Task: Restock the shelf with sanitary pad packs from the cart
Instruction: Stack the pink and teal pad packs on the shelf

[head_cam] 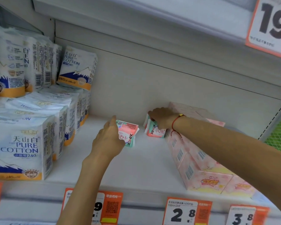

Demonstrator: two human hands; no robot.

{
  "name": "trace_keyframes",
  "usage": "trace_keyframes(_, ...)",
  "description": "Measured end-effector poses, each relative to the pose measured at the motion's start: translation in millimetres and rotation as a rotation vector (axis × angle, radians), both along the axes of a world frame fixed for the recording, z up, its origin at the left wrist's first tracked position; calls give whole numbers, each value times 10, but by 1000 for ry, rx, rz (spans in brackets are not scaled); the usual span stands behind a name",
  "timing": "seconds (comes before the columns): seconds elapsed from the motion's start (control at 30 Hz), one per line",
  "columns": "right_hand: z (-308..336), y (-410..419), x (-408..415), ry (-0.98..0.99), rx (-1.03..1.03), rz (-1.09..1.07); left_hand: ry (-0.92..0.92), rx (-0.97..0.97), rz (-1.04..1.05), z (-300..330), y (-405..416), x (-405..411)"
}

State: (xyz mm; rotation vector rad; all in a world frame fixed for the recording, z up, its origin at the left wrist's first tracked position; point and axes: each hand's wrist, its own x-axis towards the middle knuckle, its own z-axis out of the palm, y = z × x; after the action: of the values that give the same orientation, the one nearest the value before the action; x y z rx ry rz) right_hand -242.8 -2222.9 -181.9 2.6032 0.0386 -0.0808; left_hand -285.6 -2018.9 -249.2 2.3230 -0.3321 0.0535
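The left hand (109, 140) gripped a pink-and-teal Kotex pad pack (128, 135), fingers curled round its near side, holding it at the middle of the white shelf (144, 163); whether the pack touched the shelf surface could not be determined. The right hand (162, 119) reached deeper, fingertips curled over the top of a second Kotex pack (154, 129), which stood upright on the shelf near the back panel. A red string bracelet (175, 122) circled the right wrist. The two packs stood apart, with bare shelf between them.

The second pack touched, on its right, a row of pale pink boxed packs (199, 166) extending from the back of the shelf to its front edge. On the left side of the shelf, white-and-blue packs marked "PURE COTTON" (23, 146) were stacked in two tiers. Orange-bordered price tags (186, 211) hung along the shelf's front edge, one reading 2.8. A larger price sign (271, 25) hung from the shelf above.
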Motion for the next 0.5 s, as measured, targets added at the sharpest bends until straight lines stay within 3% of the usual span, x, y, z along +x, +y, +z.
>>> trace_keyframes(0.07,101,16,-17,34,153,-55,37,10,-3,-4,10,5)
trace_keyframes(0.17,259,199,-148,59,575,-82,50,55,-29,-5,54,30)
trace_keyframes(0.23,254,388,-303,184,792,-54,52,95,-53,4,65,78)
trace_keyframes(0.3,162,528,-418,263,668,12,64,143,-78,21,60,131)
trace_keyframes(0.37,83,576,-414,181,521,64,62,176,-88,61,58,168)
trace_keyframes(0.5,125,574,-389,209,597,5,-27,331,-146,165,48,220)
